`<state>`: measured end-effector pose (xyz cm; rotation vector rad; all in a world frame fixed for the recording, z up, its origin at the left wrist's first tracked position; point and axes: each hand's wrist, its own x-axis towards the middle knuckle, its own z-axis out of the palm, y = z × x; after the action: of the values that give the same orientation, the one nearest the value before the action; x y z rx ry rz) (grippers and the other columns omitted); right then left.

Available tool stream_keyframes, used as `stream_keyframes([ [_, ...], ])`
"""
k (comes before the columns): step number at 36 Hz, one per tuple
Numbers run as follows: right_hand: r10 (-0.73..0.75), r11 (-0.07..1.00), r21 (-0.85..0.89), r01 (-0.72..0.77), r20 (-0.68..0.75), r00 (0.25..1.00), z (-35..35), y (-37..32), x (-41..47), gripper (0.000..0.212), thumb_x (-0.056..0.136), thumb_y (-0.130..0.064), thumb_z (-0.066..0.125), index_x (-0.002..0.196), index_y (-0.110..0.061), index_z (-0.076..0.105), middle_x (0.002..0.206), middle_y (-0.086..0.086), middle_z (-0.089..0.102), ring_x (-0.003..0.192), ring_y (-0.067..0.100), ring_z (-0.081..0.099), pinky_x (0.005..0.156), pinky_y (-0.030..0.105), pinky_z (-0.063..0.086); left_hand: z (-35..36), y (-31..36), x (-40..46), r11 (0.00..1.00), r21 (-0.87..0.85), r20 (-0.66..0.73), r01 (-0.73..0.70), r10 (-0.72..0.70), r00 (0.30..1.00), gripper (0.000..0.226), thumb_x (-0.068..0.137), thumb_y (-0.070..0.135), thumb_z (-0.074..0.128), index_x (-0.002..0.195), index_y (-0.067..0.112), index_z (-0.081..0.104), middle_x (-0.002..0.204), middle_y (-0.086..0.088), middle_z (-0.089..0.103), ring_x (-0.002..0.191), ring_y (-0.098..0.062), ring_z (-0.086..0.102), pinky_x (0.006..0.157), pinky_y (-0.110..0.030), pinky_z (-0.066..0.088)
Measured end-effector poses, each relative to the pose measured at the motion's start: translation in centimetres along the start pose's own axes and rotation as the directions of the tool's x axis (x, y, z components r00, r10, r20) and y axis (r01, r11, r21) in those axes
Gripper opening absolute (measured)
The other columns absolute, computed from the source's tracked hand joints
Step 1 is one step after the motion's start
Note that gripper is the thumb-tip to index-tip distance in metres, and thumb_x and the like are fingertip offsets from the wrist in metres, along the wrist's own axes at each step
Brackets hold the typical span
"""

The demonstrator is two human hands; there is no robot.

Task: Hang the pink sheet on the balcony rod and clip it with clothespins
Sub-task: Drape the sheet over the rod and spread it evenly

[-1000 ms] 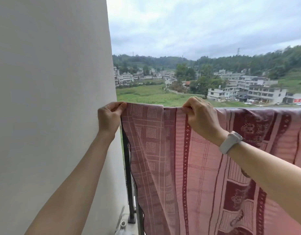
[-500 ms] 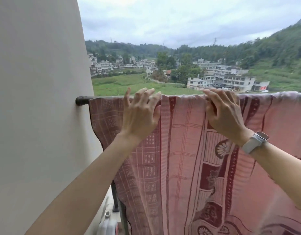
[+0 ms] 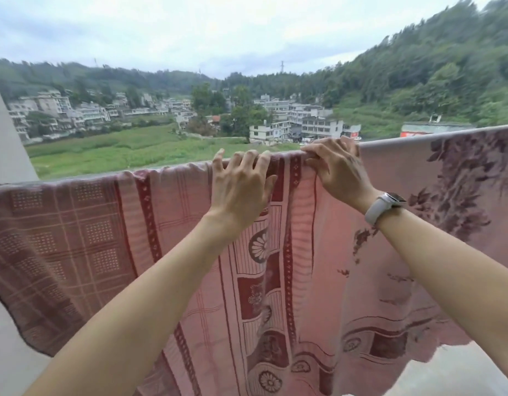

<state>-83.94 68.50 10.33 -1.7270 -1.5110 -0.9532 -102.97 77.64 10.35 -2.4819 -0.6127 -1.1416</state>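
The pink sheet [image 3: 318, 252], patterned in dark red, hangs draped over the balcony rod, which it hides along the whole width of the view. My left hand [image 3: 241, 187] rests flat on the sheet's top fold with fingers spread. My right hand [image 3: 337, 167], with a watch on its wrist, curls its fingers over the top fold just to the right of the left hand. No clothespins are in view.
A white wall [image 3: 4, 144] stands at the far left. Beyond the sheet lie a green field, houses and wooded hills. A pale floor [image 3: 461, 367] shows at the lower right under the sheet's hem.
Both hands have slid right along the top fold, away from the wall. The rod's bare left end, seen earlier, is out of sight. The view has turned right.
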Motion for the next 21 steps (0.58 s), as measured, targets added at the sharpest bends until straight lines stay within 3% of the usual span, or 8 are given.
stream_keyframes([
  [4, 0.045, 0.976, 0.215, -0.033, -0.052, 0.998, -0.7, 1.6, 1.3, 0.014, 0.087, -0.014, 0.056, 0.091, -0.007, 0.068, 0.089, 0.006, 0.068, 0.081, 0.023, 0.060, 0.077, 0.041, 0.049, 1.2, 1.8, 1.7, 0.997, 0.024, -0.025, 0.075, -0.074, 0.997, 0.040, 0.093, 0.040, 0.043, 0.119, 0.012, 0.054, 0.114, -0.009, 0.062, 0.103, -0.029, 0.057, 0.092, -0.045, 0.032],
  [10, 0.094, 0.971, 0.235, -0.049, -0.186, 0.978, -1.4, 5.0, 2.3, 0.011, 0.088, -0.016, 0.057, 0.087, -0.011, 0.067, 0.082, 0.002, 0.068, 0.071, 0.017, 0.059, 0.062, 0.031, 0.049, 2.3, 5.5, 4.1, 0.995, 0.028, -0.070, 0.094, -0.092, 0.993, 0.039, 0.093, 0.039, 0.043, 0.119, 0.012, 0.055, 0.111, -0.008, 0.064, 0.099, -0.029, 0.060, 0.090, -0.045, 0.036],
  [13, 0.077, 0.937, 0.344, -0.056, -0.049, 0.996, -2.4, 8.9, 1.9, 0.018, 0.088, -0.017, 0.057, 0.103, -0.013, 0.065, 0.099, 0.004, 0.070, 0.088, 0.017, 0.064, 0.079, 0.032, 0.051, 2.8, 7.6, 5.7, 0.996, -0.016, -0.041, 0.090, -0.090, 0.995, 0.039, 0.094, 0.037, 0.041, 0.124, 0.014, 0.052, 0.117, -0.007, 0.061, 0.105, -0.026, 0.057, 0.094, -0.043, 0.036],
  [15, -0.033, 0.961, 0.275, 0.009, 0.080, 0.996, -3.1, 12.2, 1.0, 0.026, 0.087, -0.021, 0.060, 0.111, -0.012, 0.063, 0.109, 0.007, 0.067, 0.099, 0.021, 0.062, 0.089, 0.038, 0.048, 3.2, 9.1, 6.5, 0.993, -0.046, -0.012, 0.106, -0.107, 0.994, 0.039, 0.095, 0.036, 0.040, 0.126, 0.015, 0.050, 0.121, -0.005, 0.060, 0.110, -0.025, 0.054, 0.097, -0.041, 0.034],
  [17, -0.059, 0.971, 0.238, 0.029, 0.119, 0.991, -3.6, 15.0, 0.2, 0.028, 0.085, -0.026, 0.063, 0.107, -0.011, 0.065, 0.103, 0.007, 0.069, 0.092, 0.021, 0.062, 0.085, 0.037, 0.047, 3.8, 10.5, 7.2, 0.988, -0.082, 0.013, 0.131, -0.131, 0.991, 0.039, 0.094, 0.035, 0.040, 0.126, 0.016, 0.050, 0.124, -0.004, 0.058, 0.113, -0.023, 0.052, 0.098, -0.039, 0.031],
  [21, 0.072, 0.905, 0.412, -0.108, 0.101, 0.992, -3.8, 17.1, 0.3, 0.008, 0.083, -0.017, 0.065, 0.088, -0.013, 0.069, 0.079, 0.002, 0.068, 0.073, 0.015, 0.057, 0.069, 0.034, 0.049, 4.8, 12.9, 8.8, 0.984, -0.056, 0.063, 0.168, -0.164, 0.984, 0.036, 0.092, 0.038, 0.044, 0.118, 0.016, 0.057, 0.118, -0.003, 0.061, 0.109, -0.023, 0.053, 0.096, -0.040, 0.033],
])
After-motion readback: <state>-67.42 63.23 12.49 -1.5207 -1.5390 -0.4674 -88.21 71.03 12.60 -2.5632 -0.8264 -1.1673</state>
